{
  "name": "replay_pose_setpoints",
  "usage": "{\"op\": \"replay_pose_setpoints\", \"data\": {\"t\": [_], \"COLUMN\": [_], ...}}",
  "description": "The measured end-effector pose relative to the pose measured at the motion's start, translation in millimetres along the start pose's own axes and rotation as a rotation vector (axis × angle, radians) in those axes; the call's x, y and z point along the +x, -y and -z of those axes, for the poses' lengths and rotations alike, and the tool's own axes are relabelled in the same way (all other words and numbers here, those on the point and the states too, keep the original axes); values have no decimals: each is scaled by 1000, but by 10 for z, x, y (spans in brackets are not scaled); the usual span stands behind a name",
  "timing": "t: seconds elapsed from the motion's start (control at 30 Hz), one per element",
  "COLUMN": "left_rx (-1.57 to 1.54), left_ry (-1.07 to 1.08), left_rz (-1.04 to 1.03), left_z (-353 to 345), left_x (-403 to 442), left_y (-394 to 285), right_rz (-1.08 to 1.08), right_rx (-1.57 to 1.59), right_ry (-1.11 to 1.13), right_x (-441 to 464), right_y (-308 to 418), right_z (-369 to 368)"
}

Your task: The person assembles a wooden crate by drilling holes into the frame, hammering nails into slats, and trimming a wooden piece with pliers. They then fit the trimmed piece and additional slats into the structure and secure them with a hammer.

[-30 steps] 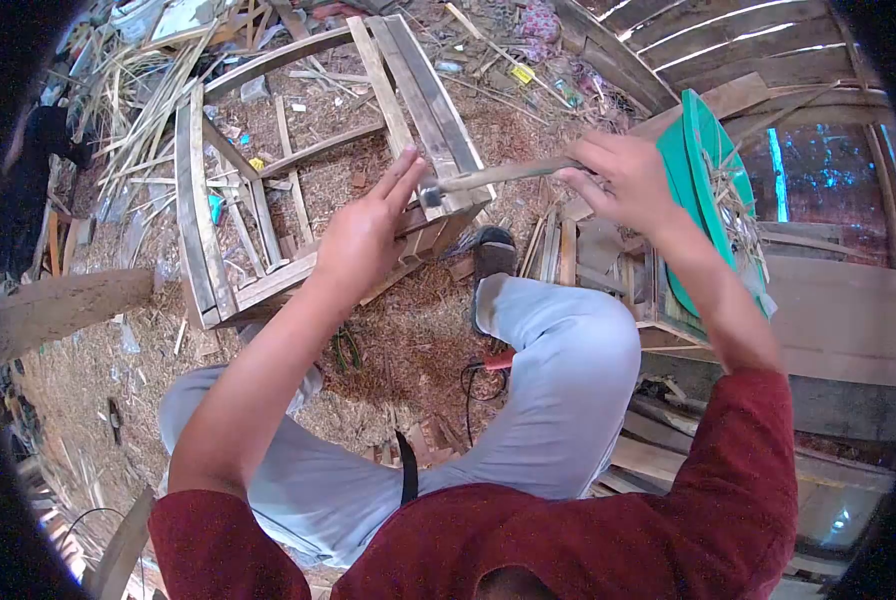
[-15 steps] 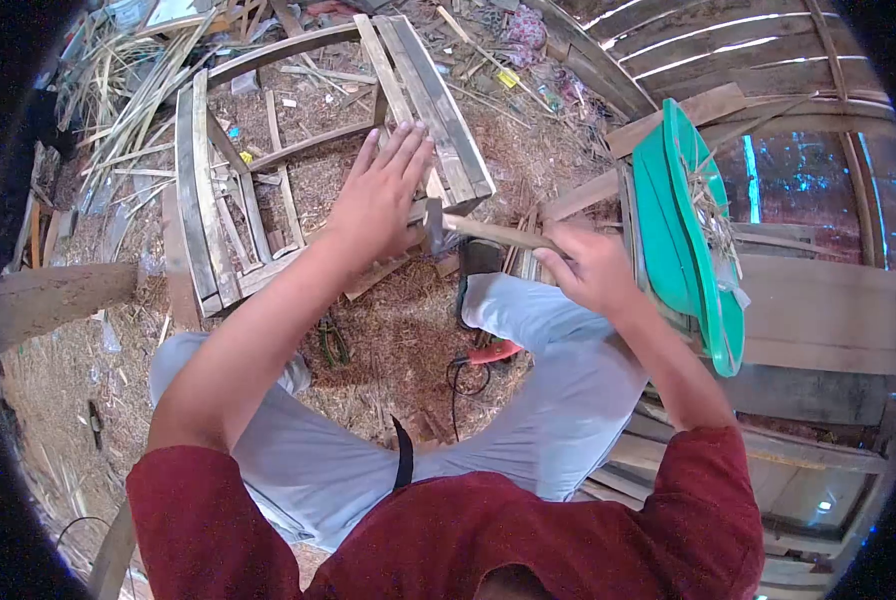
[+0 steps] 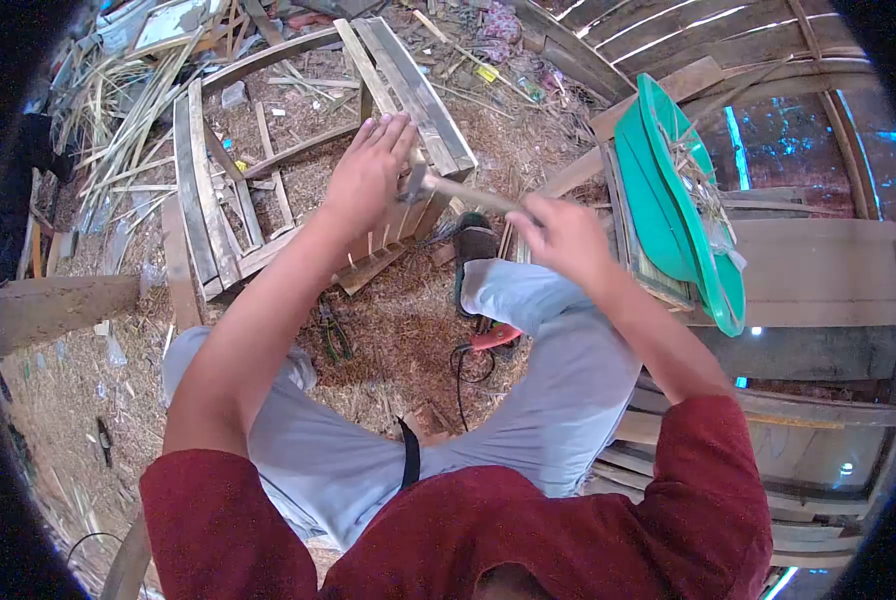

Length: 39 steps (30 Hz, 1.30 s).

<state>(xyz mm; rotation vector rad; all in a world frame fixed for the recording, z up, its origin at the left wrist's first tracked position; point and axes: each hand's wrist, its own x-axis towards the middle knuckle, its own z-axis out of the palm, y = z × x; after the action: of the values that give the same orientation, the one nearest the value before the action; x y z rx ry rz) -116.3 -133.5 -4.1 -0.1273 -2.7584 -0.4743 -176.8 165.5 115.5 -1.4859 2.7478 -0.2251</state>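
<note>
My left hand [image 3: 366, 182] lies over the near right part of a slatted wooden frame [image 3: 420, 92], its fingers stretched out along the boards. Whatever may be under the palm is hidden. In my right hand [image 3: 560, 238] is a hammer [image 3: 473, 196], held by its wooden handle. Its metal head is beside my left hand, at the near end of the frame; I cannot tell whether it touches the wood. The frame stands on the floor in front of my legs, with curved rails and cross slats.
A green plastic basin [image 3: 658, 200] holding wood scraps is at the right, near stacked boards [image 3: 808, 290]. Pliers [image 3: 335, 330] and a red corded power tool [image 3: 495, 338] lie on the shaving-covered floor between my legs. Thin strips [image 3: 133, 110] are heaped at the far left.
The hammer head has moved up and left, closer to my left hand and the frame's end. My left hand stays on the frame. The whole view has shifted slightly.
</note>
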Motion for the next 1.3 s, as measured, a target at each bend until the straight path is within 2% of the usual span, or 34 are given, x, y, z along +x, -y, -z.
{"op": "replay_pose_setpoints", "data": {"t": [0.07,0.17,0.27,0.3,0.33,0.37,0.43,0.47,0.57,0.67,0.73,0.77,0.9,0.93,1.03,1.13,1.23,1.3], "left_rx": [119,120,103,115,191,148,54,46,45,68,86,61,8,5,-10,-39,0,-6], "left_ry": [28,100,117,106,-17,36,147,135,98,94,109,101,126,150,79,47,115,86], "left_rz": [-26,-2,3,3,-49,-31,0,4,14,29,28,30,61,64,59,47,64,57], "left_z": [-35,150,139,67,-17,-94,243,219,114,74,115,130,268,309,225,208,280,263], "left_x": [25,6,22,29,68,33,24,21,35,23,30,33,21,19,19,5,7,14], "left_y": [40,-28,-90,-32,21,85,-87,-94,-48,-35,-54,-70,-126,-142,-114,-102,-132,-137], "right_rz": [-97,40,-167,-126,-76,-24,-79,-109,-389,-461,-513,-537,-452,-499,-397,-437,-418,-311], "right_rx": [-17,121,40,58,75,94,119,132,424,711,729,736,630,614,359,417,368,312], "right_ry": [45,-81,26,-4,-32,-51,-36,-31,67,139,279,347,259,265,437,402,330,273], "right_x": [31,-46,-3,-29,-38,-50,-55,-60,15,107,218,265,450,503,567,598,733,774], "right_y": [-50,75,39,44,49,59,158,189,122,-63,-44,-34,-19,35,-58,-12,182,117], "right_z": [20,19,-27,-11,4,11,3,3,3,-70,43,89,235,323,386,471,737,699]}}
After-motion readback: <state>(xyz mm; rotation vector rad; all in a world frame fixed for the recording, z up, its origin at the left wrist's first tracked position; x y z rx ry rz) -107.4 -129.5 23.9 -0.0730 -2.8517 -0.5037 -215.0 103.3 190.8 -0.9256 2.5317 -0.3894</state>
